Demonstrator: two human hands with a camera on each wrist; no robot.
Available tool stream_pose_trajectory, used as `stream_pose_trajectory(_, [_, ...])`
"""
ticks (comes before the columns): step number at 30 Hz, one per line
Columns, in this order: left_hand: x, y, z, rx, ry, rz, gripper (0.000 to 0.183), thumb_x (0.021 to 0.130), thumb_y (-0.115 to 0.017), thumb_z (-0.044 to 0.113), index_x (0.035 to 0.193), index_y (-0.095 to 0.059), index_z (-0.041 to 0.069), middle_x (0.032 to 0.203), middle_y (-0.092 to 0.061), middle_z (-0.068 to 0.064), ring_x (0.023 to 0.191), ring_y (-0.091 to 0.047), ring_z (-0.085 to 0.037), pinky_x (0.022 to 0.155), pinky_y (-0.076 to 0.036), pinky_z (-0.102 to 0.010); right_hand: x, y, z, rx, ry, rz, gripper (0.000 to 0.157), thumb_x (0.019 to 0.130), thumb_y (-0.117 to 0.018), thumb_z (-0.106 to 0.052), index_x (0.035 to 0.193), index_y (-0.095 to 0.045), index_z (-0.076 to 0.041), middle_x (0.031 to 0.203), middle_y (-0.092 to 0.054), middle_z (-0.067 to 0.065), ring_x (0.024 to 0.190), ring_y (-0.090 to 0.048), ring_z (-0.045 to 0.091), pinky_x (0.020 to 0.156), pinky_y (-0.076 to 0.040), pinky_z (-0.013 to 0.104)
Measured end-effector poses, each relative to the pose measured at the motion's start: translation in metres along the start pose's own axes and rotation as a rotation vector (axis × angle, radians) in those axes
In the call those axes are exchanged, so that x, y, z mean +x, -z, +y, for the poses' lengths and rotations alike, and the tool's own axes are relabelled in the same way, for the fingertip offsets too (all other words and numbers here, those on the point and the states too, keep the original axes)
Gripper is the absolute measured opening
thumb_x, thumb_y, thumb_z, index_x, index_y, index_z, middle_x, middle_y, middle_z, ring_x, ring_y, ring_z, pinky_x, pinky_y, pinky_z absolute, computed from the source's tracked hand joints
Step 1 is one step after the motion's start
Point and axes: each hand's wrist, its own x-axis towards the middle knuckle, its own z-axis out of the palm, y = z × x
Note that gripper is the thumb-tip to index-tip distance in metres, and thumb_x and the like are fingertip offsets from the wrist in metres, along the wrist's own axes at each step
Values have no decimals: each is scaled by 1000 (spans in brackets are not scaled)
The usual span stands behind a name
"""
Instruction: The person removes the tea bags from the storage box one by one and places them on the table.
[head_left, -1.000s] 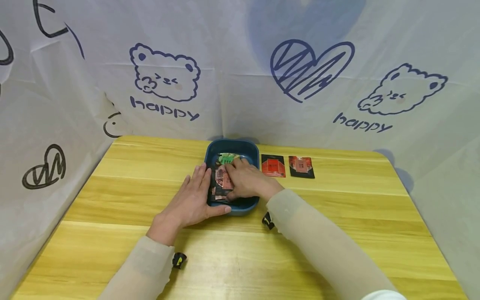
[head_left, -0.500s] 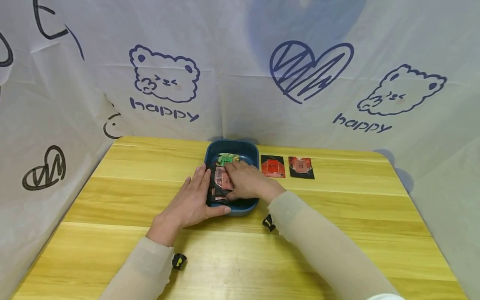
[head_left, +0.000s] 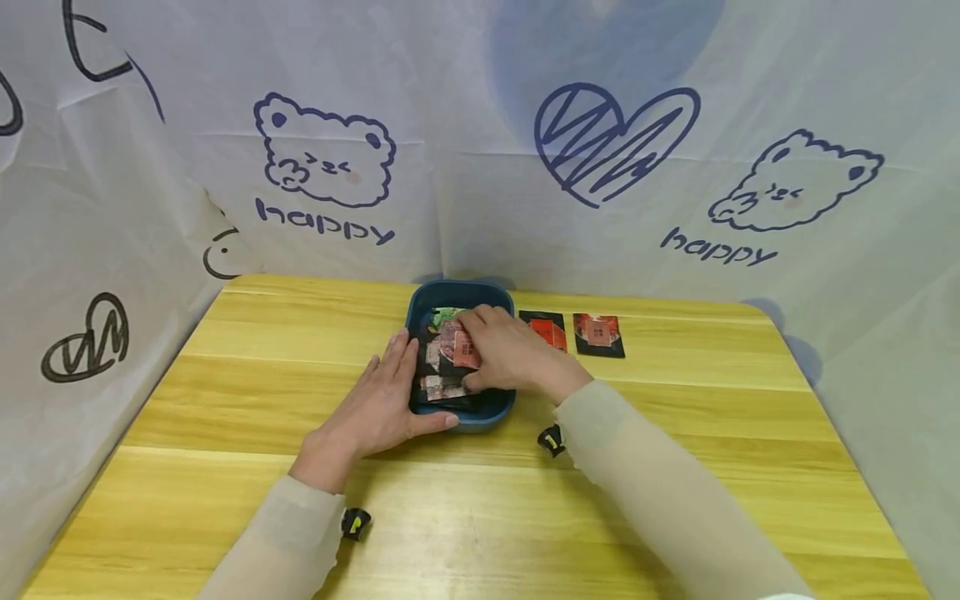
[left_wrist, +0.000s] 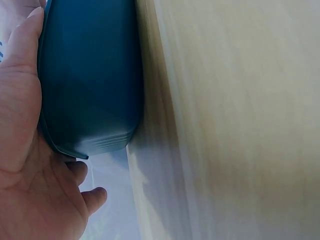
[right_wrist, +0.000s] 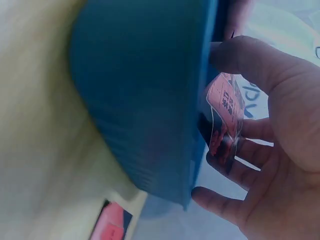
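Note:
In the head view, a dark blue rectangular bin sits near the table's back edge with several small sachets inside. My left hand rests along the bin's left rim with straight fingers, thumb on the front rim. Over the bin, my right hand grips a black sachet with a red label between thumb and fingers. The right wrist view shows this glossy sachet bent against the fingers beside the rim. A green-topped sachet peeks out behind it, mostly covered.
Right of the bin lie two black-and-red sachets on the yellow wooden table, the nearer one partly behind the right hand. White sheeting with drawn hearts and bears stands behind and at both sides.
The right hand has lifted slightly and shifted right, bringing up the red-labelled sachet and uncovering more sachets below. The left hand has stayed on the bin's rim.

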Motion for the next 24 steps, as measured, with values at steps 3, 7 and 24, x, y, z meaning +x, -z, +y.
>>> stream_pose_trajectory(3, [0,0,0,-4,3,1,135,83,-63,87,168,-9,-2,177,3,-20,165,-3,-35,132,-14,-57,-6,7,5,12,-7,19,100,88,-84,-46,165,-33,-7,161,-43,15,148,-43,35,122,-39,55])
stream_pose_trajectory(7, [-1,0,0,-8,7,3,134,83,-64,86,168,-8,-2,177,3,-20,165,-3,-35,132,-14,-57,-15,17,14,35,-25,47,100,88,-84,-44,166,-32,-7,161,-43,15,148,-44,36,122,-39,55])
stream_pose_trajectory(24, [0,-2,-1,-24,20,-10,135,82,-63,87,169,-7,1,178,6,-16,165,-3,-34,132,-14,-56,-66,28,102,29,-132,118,98,82,-86,-32,159,-37,2,154,-49,23,135,-51,42,114,-43,61])
